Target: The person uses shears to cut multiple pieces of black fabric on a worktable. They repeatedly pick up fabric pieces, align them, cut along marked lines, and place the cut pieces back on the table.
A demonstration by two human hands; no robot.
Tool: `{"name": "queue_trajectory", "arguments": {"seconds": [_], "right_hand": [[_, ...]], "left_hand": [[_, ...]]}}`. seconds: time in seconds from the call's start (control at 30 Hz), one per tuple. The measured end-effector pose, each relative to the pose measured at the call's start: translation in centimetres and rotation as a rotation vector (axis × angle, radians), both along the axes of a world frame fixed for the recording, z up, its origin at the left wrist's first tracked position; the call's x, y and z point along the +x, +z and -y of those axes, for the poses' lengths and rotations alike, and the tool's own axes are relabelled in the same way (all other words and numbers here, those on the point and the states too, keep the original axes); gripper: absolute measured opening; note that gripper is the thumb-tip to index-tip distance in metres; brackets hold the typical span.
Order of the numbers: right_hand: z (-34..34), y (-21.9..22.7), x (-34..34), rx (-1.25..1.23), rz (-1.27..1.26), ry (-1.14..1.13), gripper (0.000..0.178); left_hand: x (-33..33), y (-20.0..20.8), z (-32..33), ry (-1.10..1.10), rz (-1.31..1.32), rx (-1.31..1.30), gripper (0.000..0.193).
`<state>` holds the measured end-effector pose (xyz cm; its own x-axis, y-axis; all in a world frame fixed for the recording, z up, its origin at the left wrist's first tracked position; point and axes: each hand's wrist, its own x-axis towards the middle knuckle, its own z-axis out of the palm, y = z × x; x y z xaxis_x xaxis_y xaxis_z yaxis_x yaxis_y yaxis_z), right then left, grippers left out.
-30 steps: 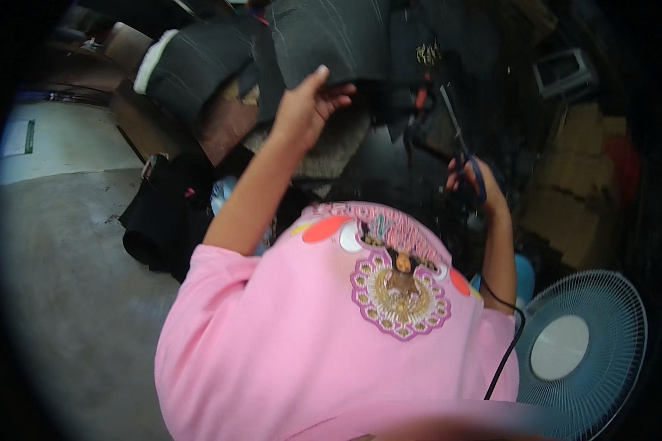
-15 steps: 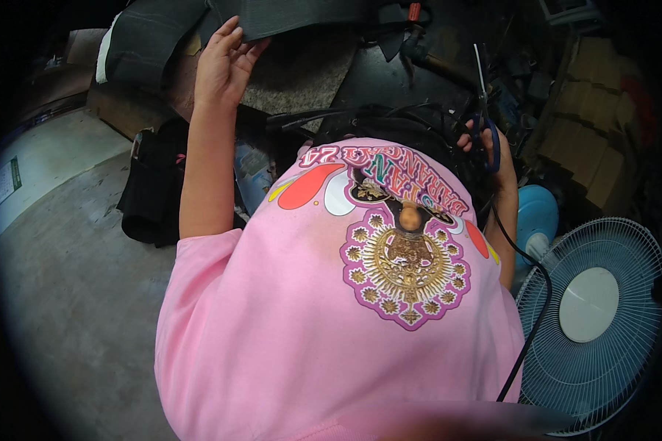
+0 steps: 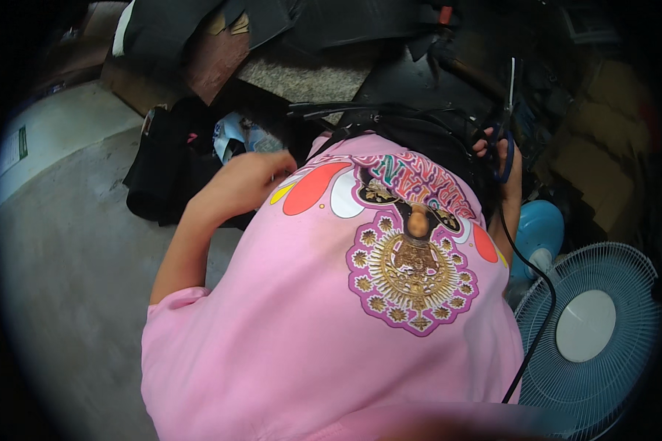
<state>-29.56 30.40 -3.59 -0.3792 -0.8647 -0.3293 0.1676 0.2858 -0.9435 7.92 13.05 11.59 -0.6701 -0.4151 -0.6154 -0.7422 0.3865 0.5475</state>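
Note:
My right hand (image 3: 506, 151), at the far right of my lap, is closed on a pair of scissors (image 3: 509, 110). Their dark blue handles sit in my fingers and the blades point up and away. My left hand (image 3: 254, 180) is bent in beside the left edge of my pink shirt (image 3: 294, 294), close to my waist. Its fingertips are mostly hidden, so what they touch does not show. Across my lap lies a black, bunched item (image 3: 426, 140) with strap-like strips. Beyond it, black sheet material (image 3: 331, 26) lies at the far side.
A standing fan (image 3: 585, 327) with a blue base part (image 3: 541, 228) is close on my right, with a black cable (image 3: 541, 323) beside it. A hammer-like tool (image 3: 460, 66) lies ahead. Brown stacked pieces (image 3: 603, 140) stand far right. A black bundle (image 3: 165, 173) rests at left.
My left hand has come away from the black sheet at the far side and drawn back to my waist. My right hand still holds the scissors in nearly the same place.

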Motion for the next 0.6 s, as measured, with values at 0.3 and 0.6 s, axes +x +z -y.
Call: {"name": "queue_trajectory", "arguments": {"seconds": [0.3,0.6], "right_hand": [[0.1,-0.6,-0.3,-0.012,-0.008,0.021,0.047],[0.1,-0.6,0.1,-0.008,0.049,-0.022,0.045]], "left_hand": [[2.2,-7.4,-2.9,0.291,0.058,0.246,0.038],[2.8,-10.4,-5.0,0.662,-0.11,-0.062,0.029]]}}
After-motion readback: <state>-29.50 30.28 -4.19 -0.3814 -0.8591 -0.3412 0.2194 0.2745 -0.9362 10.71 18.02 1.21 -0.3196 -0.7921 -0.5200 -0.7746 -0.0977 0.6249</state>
